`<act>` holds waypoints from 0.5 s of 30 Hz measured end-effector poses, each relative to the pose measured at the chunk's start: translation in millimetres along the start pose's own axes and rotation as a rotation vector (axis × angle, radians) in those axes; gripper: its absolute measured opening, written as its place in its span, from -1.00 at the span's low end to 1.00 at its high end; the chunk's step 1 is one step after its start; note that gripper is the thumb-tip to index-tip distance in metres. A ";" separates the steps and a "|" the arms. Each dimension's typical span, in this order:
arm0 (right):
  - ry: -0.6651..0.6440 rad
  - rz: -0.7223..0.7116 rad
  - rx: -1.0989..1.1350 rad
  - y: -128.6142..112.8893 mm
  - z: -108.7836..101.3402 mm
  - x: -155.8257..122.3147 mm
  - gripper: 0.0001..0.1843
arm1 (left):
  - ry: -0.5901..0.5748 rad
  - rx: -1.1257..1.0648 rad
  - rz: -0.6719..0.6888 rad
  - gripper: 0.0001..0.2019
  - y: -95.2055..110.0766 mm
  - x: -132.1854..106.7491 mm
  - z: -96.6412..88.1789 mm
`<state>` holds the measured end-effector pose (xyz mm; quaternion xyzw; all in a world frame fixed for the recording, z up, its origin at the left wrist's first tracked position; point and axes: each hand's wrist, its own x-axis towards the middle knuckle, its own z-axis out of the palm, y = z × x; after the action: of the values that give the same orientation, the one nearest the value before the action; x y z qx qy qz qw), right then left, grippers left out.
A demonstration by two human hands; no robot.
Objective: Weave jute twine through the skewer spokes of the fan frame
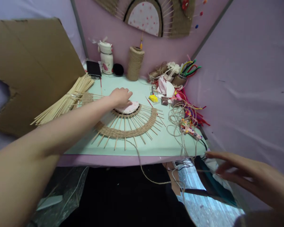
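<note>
My left hand [120,97] reaches across the table to the straight upper edge of a half-circle weaving [123,131], its bent fingers on the piece. Under the thumb is a white, pink-dotted half-circle of fabric [130,108] at the weaving's centre. Thin sticks radiate from there through a band of woven jute twine. A loose strand of twine [142,168] runs from the band's lower edge over my lap. To the right, off the table edge, my right hand [246,175] is slightly blurred, index finger stretched out, the other fingertips together where a faint strand reaches them.
A bundle of thin sticks [66,101] lies left by a cardboard sheet [35,69]. Behind stand a bottle [106,60] and a twine spool [135,64]. Tangled twine [177,115], yellow clay-like lump [153,98] and scissors [191,69] sit right. A similar weaving [145,19] hangs on the wall.
</note>
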<state>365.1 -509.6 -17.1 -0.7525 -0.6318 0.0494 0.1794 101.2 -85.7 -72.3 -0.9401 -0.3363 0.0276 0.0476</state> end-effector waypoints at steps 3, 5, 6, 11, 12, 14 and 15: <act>-0.199 0.077 0.074 8.4 17.2 45.8 -0.60 | 0.023 0.006 0.003 -0.50 20.7 -30.5 -10.8; -0.081 0.178 -0.020 12.7 29.4 79.5 -0.62 | -0.001 -0.027 0.011 -0.46 34.9 -55.1 -11.0; -0.037 0.223 -0.068 14.2 36.1 96.0 -0.55 | 0.005 -0.051 0.034 -0.44 41.4 -67.3 -8.4; -0.045 0.228 -0.307 10.1 74.0 163.9 -0.20 | 0.007 -0.141 0.011 -0.35 62.2 -110.5 17.9; -0.104 0.240 -0.357 7.4 81.5 173.8 -0.19 | 0.014 -0.156 0.005 -0.36 64.4 -114.8 22.6; -0.238 0.271 -0.429 2.1 94.6 190.3 -0.30 | 0.041 -0.185 0.005 -0.40 67.3 -119.9 29.6; -0.297 0.280 -0.444 0.1 100.1 196.8 -0.41 | 0.057 -0.198 0.005 -0.42 68.2 -121.2 31.9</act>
<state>373.8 -298.2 -80.4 -0.8377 -0.5364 0.0439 -0.0924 47.9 -212.8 -109.0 -0.9415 -0.3334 -0.0325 -0.0361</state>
